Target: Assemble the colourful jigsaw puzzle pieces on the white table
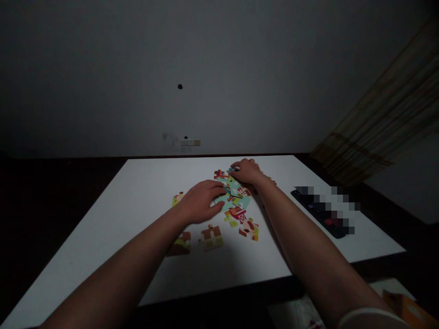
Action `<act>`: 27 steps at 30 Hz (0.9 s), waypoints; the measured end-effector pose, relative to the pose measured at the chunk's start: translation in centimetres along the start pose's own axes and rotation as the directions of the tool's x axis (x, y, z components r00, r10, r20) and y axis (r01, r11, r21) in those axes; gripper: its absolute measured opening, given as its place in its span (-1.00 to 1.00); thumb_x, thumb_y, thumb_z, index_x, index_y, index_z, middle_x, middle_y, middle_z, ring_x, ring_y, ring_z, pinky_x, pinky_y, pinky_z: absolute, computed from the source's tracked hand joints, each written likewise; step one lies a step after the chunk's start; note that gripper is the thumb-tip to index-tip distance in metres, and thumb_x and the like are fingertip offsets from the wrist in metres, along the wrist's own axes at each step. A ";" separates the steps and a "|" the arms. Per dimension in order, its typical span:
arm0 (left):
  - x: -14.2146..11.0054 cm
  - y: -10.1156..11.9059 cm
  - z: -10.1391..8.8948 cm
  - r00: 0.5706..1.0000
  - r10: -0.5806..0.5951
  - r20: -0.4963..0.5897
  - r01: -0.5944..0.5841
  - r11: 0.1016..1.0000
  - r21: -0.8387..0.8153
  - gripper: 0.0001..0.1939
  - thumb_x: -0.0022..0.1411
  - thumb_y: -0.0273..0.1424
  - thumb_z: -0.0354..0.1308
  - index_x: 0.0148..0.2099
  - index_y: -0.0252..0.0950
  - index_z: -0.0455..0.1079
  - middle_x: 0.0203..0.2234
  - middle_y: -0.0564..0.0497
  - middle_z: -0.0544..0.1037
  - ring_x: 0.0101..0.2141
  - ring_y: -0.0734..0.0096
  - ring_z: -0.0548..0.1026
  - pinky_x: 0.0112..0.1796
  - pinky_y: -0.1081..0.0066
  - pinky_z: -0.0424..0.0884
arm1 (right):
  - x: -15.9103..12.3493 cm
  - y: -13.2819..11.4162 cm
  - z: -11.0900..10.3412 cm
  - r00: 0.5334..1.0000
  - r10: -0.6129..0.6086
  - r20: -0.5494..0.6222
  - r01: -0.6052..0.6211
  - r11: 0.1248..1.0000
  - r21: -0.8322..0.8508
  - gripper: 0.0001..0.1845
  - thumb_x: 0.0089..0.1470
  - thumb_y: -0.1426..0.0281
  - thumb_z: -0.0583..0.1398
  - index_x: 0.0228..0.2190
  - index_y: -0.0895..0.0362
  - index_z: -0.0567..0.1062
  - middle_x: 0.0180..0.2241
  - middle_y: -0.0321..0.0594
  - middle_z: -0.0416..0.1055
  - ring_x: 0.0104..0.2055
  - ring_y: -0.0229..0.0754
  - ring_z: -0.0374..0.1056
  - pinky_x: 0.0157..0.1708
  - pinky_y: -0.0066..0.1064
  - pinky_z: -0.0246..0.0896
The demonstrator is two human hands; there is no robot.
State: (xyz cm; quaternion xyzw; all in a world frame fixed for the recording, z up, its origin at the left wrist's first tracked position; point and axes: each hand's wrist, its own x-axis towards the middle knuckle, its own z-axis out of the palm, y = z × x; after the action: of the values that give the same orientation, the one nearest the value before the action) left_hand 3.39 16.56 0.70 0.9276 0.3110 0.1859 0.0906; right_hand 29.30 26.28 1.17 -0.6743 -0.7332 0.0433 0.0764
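Note:
A partly joined jigsaw puzzle (236,203), pale blue with colourful farm pictures, lies on the white table (130,196). My left hand (205,199) rests at its left edge, thumb and fingers apart, fingertips on the pieces. At the far edge, my right hand (247,172) has its thumb and fingers closed on a small puzzle piece (236,168), mostly hidden by the fingers. Nearer me lie a loose brown-and-green piece (211,238) and a brown corner-like piece (181,245), partly behind my left forearm. A red barn piece (238,214) and a piece with a pinkish figure (249,229) sit at the near side.
A dark flat object (318,210), partly pixelated, lies on the table to the right. Another piece (177,198) shows beyond my left wrist. Behind the table stands a grey wall with sockets (190,142); a curtain (373,114) hangs at right.

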 end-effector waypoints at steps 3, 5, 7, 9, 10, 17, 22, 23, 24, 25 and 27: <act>0.0 0.0 0.0 1.000 -0.006 0.007 0.006 1.000 -0.001 -0.59 0.56 -0.26 0.16 0.32 -0.25 0.53 0.33 -0.17 0.57 0.32 0.05 0.51 0.38 0.06 0.42 | 0.0 -0.5 0.0 1.000 0.002 0.017 -0.002 1.000 0.021 -0.54 0.39 0.10 0.32 0.20 -0.02 0.72 0.24 0.13 0.55 0.33 0.36 0.37 0.28 0.07 0.33; 0.0 0.0 0.1 1.000 -0.009 0.010 0.009 1.000 0.001 -0.59 0.56 -0.26 0.16 0.33 -0.26 0.53 0.33 -0.16 0.57 0.32 0.04 0.51 0.39 0.06 0.41 | 0.0 -1.0 0.1 0.999 0.027 0.022 -0.027 0.999 0.018 -0.55 0.38 0.19 0.32 0.21 0.03 0.70 0.26 0.15 0.53 0.33 0.32 0.38 0.27 0.02 0.33; 0.0 -0.1 0.1 1.000 -0.012 0.010 0.012 1.000 0.000 -0.59 0.56 -0.26 0.16 0.33 -0.24 0.54 0.33 -0.16 0.57 0.33 0.05 0.51 0.39 0.07 0.40 | 0.2 -1.1 0.3 0.998 0.051 0.027 -0.052 0.998 0.034 -0.56 0.36 0.24 0.34 0.19 0.09 0.67 0.25 0.17 0.53 0.31 0.29 0.40 0.24 -0.02 0.35; 0.0 0.0 0.1 1.000 -0.015 0.010 0.015 1.000 0.000 -0.58 0.56 -0.27 0.15 0.33 -0.25 0.55 0.33 -0.17 0.57 0.33 0.04 0.51 0.39 0.06 0.41 | 0.4 -0.8 0.4 0.998 0.067 0.003 -0.067 0.993 0.096 -0.62 0.36 0.26 0.34 0.14 0.10 0.67 0.19 0.14 0.59 0.24 0.23 0.46 0.19 -0.08 0.37; 0.0 0.0 0.1 1.000 -0.017 0.012 0.017 1.000 0.001 -0.58 0.55 -0.27 0.15 0.33 -0.26 0.55 0.33 -0.17 0.58 0.33 0.04 0.51 0.39 0.05 0.41 | 0.6 -0.5 0.4 0.997 0.068 -0.028 -0.064 0.988 0.144 -0.66 0.37 0.28 0.32 0.11 0.09 0.66 0.14 0.09 0.63 0.18 0.17 0.50 0.15 -0.12 0.38; 0.0 0.1 0.1 1.000 -0.024 0.013 0.024 1.000 0.008 -0.58 0.56 -0.25 0.16 0.33 -0.24 0.55 0.36 -0.18 0.57 0.34 0.01 0.51 0.40 0.01 0.40 | 0.1 1.3 -0.6 0.972 -0.157 -0.172 0.197 0.950 0.244 -0.82 0.35 0.36 0.33 -0.06 0.06 0.71 -0.02 -0.10 0.72 -0.01 -0.04 0.58 0.03 -0.32 0.36; 0.1 -0.2 0.3 1.000 -0.016 0.019 0.015 1.000 0.019 -0.57 0.55 -0.23 0.16 0.33 -0.22 0.56 0.33 -0.18 0.59 0.33 -0.02 0.53 0.38 -0.02 0.43 | -1.9 1.0 -3.5 0.956 -0.288 0.059 0.264 0.929 0.260 -0.80 0.35 0.31 0.35 -0.07 0.05 0.77 -0.08 -0.10 0.75 -0.09 -0.01 0.63 0.00 -0.29 0.42; 0.1 -0.2 0.3 1.000 -0.019 0.021 0.019 1.000 0.020 -0.57 0.54 -0.23 0.17 0.33 -0.20 0.56 0.33 -0.17 0.59 0.33 -0.02 0.54 0.37 -0.04 0.44 | -2.4 0.7 -4.2 0.947 -0.308 0.089 0.271 0.918 0.290 -0.78 0.34 0.29 0.37 -0.05 0.05 0.77 -0.07 -0.11 0.75 -0.08 0.00 0.63 0.01 -0.29 0.44; 0.2 -0.1 0.3 1.000 -0.023 0.022 0.022 1.000 0.021 -0.57 0.54 -0.22 0.17 0.33 -0.18 0.56 0.33 -0.17 0.60 0.32 -0.02 0.55 0.36 -0.05 0.46 | -3.0 0.4 -4.8 0.933 -0.337 0.125 0.285 0.905 0.316 -0.74 0.30 0.26 0.41 -0.02 0.03 0.77 -0.04 -0.12 0.75 -0.06 0.01 0.64 0.02 -0.29 0.45; 0.2 -0.1 0.3 0.999 -0.025 0.020 0.024 1.000 0.019 -0.57 0.53 -0.22 0.17 0.33 -0.16 0.56 0.33 -0.16 0.60 0.31 -0.01 0.56 0.35 -0.05 0.47 | -3.6 0.0 -5.2 0.910 -0.378 0.169 0.309 0.892 0.331 -0.67 0.23 0.24 0.47 0.02 0.00 0.77 -0.01 -0.14 0.75 -0.03 0.02 0.64 0.03 -0.29 0.47; 0.2 0.0 0.2 1.000 -0.027 0.007 0.027 1.000 0.013 -0.58 0.52 -0.23 0.17 0.32 -0.11 0.57 0.31 -0.14 0.61 0.29 -0.01 0.58 0.32 -0.07 0.50 | -4.8 -0.7 -5.5 0.860 -0.452 0.238 0.371 0.873 0.317 -0.48 0.05 0.26 0.57 0.08 -0.05 0.76 0.07 -0.18 0.72 0.02 0.04 0.63 0.07 -0.30 0.48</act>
State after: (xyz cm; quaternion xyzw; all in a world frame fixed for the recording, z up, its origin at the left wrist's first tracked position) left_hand 3.66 16.67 0.58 0.9246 0.3243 0.1795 0.0879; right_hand 29.97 21.23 6.47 -0.4697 -0.8517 0.2250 0.0574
